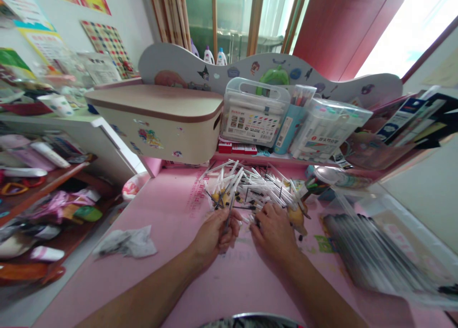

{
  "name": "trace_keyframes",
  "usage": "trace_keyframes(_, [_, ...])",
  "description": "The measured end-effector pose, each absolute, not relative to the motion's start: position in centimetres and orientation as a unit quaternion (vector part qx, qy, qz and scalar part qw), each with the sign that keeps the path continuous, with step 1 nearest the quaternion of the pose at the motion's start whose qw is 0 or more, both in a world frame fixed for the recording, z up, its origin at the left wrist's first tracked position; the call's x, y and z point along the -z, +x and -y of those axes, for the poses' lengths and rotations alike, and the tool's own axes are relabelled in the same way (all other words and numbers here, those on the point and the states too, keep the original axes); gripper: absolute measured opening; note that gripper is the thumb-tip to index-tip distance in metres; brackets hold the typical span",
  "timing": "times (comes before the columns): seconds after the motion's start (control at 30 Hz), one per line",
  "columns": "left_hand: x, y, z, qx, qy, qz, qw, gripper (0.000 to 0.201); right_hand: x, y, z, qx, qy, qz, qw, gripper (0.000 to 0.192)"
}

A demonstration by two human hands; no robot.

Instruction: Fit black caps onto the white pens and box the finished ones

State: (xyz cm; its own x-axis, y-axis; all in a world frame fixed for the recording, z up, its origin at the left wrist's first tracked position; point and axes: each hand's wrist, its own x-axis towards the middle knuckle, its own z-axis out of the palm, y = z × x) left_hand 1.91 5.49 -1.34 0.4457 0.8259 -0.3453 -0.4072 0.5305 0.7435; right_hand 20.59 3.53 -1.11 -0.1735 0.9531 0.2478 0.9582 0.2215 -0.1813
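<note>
My left hand (222, 230) is closed around a few thin, pen-like sticks (234, 187), pale and dark, that point up and away from me. Just to its right, my right hand (275, 229) rests at the near edge of a loose pile of thin white tubes (266, 182). Its fingers are curled down among small white and black pieces, and their tips are partly hidden. Dark thin rods and yellowish lumps (296, 218) lie mixed into the pile. To the right stands a clear plastic tray (388, 213) holding many long grey sticks (372, 251), blurred.
A crumpled white tissue (129, 242) lies on the pink table (171, 280) at left. Behind are a lidded beige box (157, 123), a clear marker case (254, 116), a blue pen holder (286, 132) and another marker box (327, 130). A round metal rim (250, 316) shows at the bottom.
</note>
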Motion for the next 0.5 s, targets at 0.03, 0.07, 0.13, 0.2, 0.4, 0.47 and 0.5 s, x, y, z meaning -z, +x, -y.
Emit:
trace_keyframes(0.03, [1.4, 1.9, -5.4, -0.383, 0.310, -0.357, 0.794, 0.032, 1.2, 20.3, -3.5, 0.017, -0.630, 0.763, 0.145, 0.009])
trace_keyframes(0.07, [1.4, 1.9, -5.4, -0.379, 0.327, -0.356, 0.789, 0.031, 1.2, 20.0, -3.4, 0.022, -0.635, 0.760, 0.139, 0.008])
trace_keyframes(0.13, [1.5, 1.9, -5.2, -0.365, 0.357, -0.353, 0.784, 0.027, 1.2, 19.8, -3.5, 0.023, -0.641, 0.755, 0.136, 0.005])
trace_keyframes(0.2, [1.6, 2.0, -5.1, -0.345, 0.374, -0.353, 0.785, 0.026, 1.2, 19.9, -3.7, 0.014, -0.643, 0.751, 0.150, 0.003])
trace_keyframes(0.4, [1.7, 2.4, -4.7, -0.320, 0.398, -0.368, 0.777, 0.033, 1.5, 21.8, -4.2, -0.216, -0.626, 0.657, 0.360, 0.001])
trace_keyframes(0.47, [1.6, 2.5, -4.6, -0.311, 0.412, -0.365, 0.775, 0.036, 1.4, 22.4, -4.2, -0.340, -0.590, 0.585, 0.441, 0.008])
trace_keyframes(0.5, [1.5, 2.5, -4.6, -0.307, 0.419, -0.364, 0.773, 0.036, 1.2, 22.6, -4.2, -0.383, -0.571, 0.554, 0.469, 0.012])
